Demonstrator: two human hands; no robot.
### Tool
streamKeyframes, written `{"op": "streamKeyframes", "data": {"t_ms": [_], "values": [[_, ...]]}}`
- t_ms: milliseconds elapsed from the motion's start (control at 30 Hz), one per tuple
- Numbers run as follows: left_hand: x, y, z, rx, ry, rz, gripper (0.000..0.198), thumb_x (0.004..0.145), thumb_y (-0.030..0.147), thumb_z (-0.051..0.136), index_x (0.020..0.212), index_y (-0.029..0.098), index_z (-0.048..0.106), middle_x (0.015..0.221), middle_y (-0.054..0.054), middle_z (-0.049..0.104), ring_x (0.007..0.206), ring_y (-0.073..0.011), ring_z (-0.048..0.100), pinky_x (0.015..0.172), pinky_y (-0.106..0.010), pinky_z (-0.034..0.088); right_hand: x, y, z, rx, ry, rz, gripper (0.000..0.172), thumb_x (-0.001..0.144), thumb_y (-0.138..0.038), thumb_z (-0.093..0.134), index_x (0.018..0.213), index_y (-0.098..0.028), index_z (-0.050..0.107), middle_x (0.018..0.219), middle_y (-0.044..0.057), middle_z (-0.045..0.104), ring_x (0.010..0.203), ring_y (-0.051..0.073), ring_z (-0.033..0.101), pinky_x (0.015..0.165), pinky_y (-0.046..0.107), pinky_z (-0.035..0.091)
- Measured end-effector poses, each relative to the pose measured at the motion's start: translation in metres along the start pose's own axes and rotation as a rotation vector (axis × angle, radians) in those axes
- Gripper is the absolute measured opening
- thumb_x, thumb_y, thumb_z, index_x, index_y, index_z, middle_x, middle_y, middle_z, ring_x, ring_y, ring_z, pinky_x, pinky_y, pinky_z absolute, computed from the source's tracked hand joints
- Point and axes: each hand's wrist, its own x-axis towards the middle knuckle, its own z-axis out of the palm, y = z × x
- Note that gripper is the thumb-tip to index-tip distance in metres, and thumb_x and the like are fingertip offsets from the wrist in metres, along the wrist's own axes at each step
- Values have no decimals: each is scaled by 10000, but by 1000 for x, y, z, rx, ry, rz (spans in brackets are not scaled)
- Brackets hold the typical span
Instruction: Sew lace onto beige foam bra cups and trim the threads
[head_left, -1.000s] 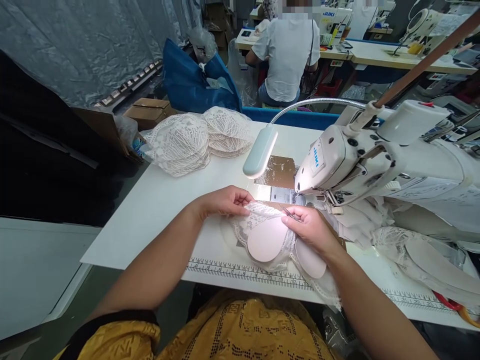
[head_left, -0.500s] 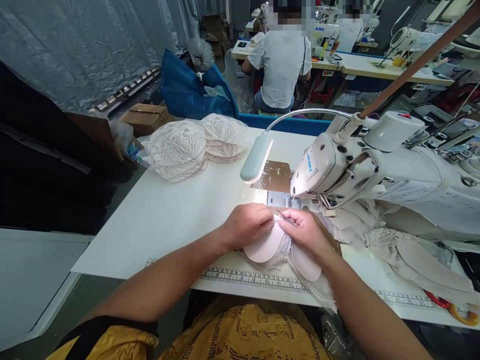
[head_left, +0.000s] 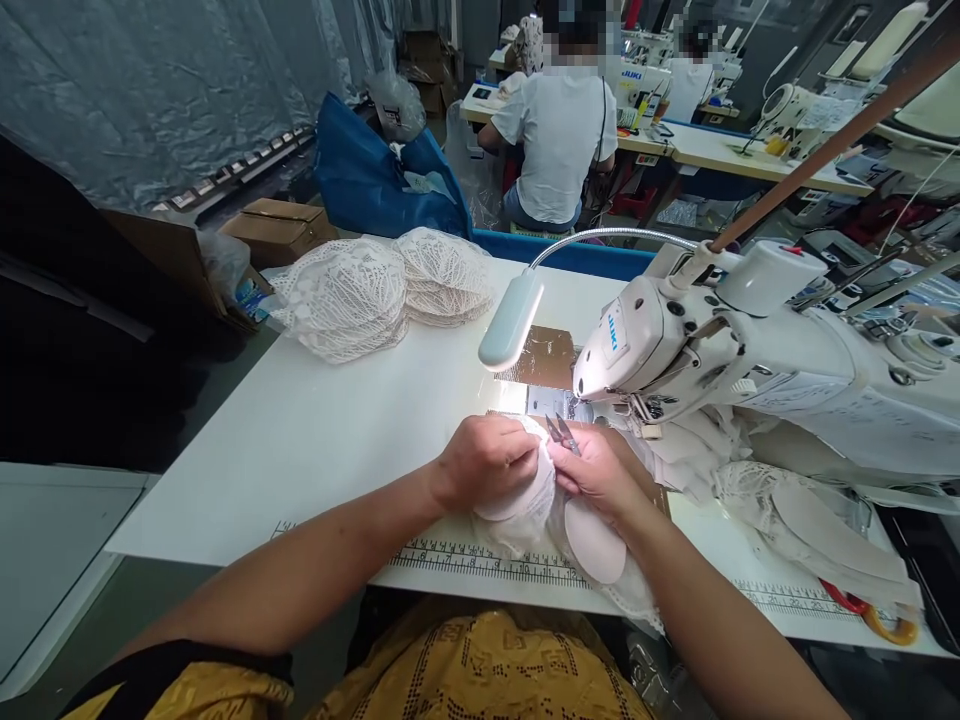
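Note:
My left hand is closed on the edge of a white lace bra with pale smooth cups, just in front of the sewing machine. In my right hand is a pair of thread snips, their two pointed blades apart and aimed up and away from me. The right fingertips also meet the lace edge beside the left hand. One pale cup hangs below my right hand, and the lace trails over the table's front edge.
A white sewing machine stands to the right, with a bent-neck lamp over the table. Lace cups are stacked at the back left. More lace pieces and orange-handled scissors lie right. A co-worker sits beyond.
The snips have turned upright and their blades now show apart. My left hand has raised the lace edge between the hands. The view has shifted slightly.

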Motion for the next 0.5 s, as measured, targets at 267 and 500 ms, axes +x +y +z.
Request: {"op": "streamKeyframes", "data": {"t_ms": [267, 500], "values": [[0, -2, -1, -39, 51, 19, 219, 814, 125, 512, 646, 182, 640, 494, 37, 512, 478, -106, 431, 465, -238, 349, 3, -3, -3, -268, 132, -187, 188, 820, -372, 549, 777, -192, 581, 722, -10, 554, 653, 137, 458, 602, 244, 392], [-2, -4, -5, -24, 35, -1, 208, 820, 108, 513, 650, 174, 612, 505, 31, 517, 488, -109, 435, 476, -239, 338, 3, -7, -4, -526, 246, -214, 225, 837, -359, 525, 687, -190, 524, 625, -35, 453, 609, 126, 400, 561, 246, 344]]}}
